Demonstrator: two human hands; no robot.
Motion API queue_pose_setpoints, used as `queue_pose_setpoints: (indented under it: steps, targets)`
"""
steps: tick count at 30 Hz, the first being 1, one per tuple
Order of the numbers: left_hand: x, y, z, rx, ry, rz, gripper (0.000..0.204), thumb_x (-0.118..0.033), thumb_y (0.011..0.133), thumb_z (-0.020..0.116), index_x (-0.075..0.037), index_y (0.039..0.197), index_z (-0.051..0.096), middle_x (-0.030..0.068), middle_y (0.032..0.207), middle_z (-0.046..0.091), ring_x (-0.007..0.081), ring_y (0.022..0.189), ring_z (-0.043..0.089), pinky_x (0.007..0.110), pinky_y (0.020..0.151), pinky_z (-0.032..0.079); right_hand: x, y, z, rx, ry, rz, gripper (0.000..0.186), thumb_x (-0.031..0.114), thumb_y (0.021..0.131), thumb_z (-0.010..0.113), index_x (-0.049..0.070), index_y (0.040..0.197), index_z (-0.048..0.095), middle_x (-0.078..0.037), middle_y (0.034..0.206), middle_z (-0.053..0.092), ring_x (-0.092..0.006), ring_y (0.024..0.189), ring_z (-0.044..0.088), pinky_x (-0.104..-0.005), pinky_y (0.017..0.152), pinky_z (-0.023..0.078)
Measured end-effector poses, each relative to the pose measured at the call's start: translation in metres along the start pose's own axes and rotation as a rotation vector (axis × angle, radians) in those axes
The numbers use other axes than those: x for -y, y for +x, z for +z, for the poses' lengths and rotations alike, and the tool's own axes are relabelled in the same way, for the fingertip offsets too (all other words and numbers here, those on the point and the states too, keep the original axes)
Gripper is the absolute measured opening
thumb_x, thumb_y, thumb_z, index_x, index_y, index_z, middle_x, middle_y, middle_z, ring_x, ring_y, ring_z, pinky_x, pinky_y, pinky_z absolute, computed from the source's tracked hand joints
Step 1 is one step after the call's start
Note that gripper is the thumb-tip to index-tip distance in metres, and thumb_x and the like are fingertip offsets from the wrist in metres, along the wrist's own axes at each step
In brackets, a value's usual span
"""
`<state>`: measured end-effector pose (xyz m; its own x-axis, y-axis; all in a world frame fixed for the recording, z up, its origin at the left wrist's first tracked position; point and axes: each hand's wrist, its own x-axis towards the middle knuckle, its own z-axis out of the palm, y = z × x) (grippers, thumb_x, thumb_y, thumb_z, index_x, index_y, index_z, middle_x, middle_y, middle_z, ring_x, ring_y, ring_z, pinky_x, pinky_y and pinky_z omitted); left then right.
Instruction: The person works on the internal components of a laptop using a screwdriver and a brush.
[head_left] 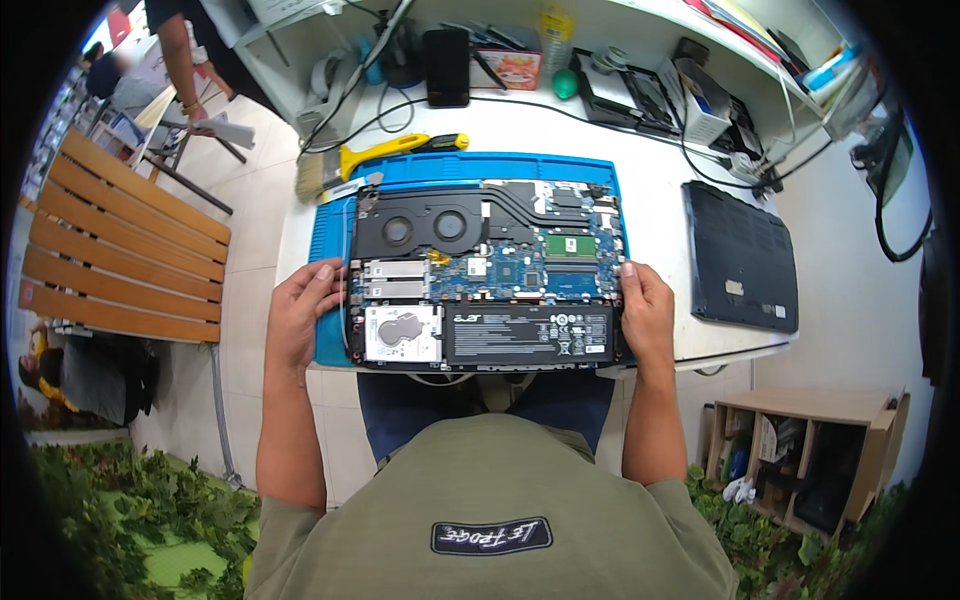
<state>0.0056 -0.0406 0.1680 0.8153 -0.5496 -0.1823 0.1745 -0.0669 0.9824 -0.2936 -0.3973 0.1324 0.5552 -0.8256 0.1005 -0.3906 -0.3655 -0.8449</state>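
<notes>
An opened laptop (525,330) lies on a blue mat (550,165), showing twin fans, a circuit board, a drive and a black battery. My left hand (308,305) is at its left edge with curled fingers; exactly what they grip is unclear. My right hand (645,310) is closed on the laptop's right edge, thumb on top and other fingers mostly hidden. A wide brush (360,158) with a yellow handle and another yellow-and-black tool (449,141) lie beyond the laptop's top left corner.
A dark laptop panel (740,255) lies at right. Shelving along the back holds a phone (446,65), cables, a green ball and trays. Another person's arm (185,80) holds papers at upper left, near a slatted wooden bench (130,250). A wooden cubby (800,400) stands lower right.
</notes>
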Motion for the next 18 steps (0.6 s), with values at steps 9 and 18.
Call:
queue_pose_setpoints:
  steps: [9, 18]
  targets:
    - [0.005, 0.008, 0.005, 0.032, 0.115, 0.02, 0.048, -0.033, 0.109, 0.069, 0.007, 0.135, 0.07, 0.0136, 0.121, 0.076, 0.0189, 0.108, 0.071, 0.035, 0.103, 0.055, 0.007, 0.003, -0.003, 0.01, -0.033, -0.019, 0.036, 0.024, 0.113, 0.058, -0.006, 0.118, 0.077, -0.018, 0.096, 0.075, -0.0285, 0.087, 0.071, -0.0397, 0.081, 0.053]
    - [-0.004, 0.006, 0.012, -0.023, 0.224, -0.001, 0.058, -0.036, 0.11, 0.068, 0.009, 0.145, 0.064, 0.0188, 0.125, 0.076, 0.022, 0.112, 0.073, 0.035, 0.1, 0.06, 0.005, 0.002, -0.013, 0.009, -0.012, -0.071, 0.034, 0.024, 0.112, 0.063, -0.005, 0.121, 0.078, -0.015, 0.092, 0.074, -0.023, 0.082, 0.068, -0.0374, 0.076, 0.052]
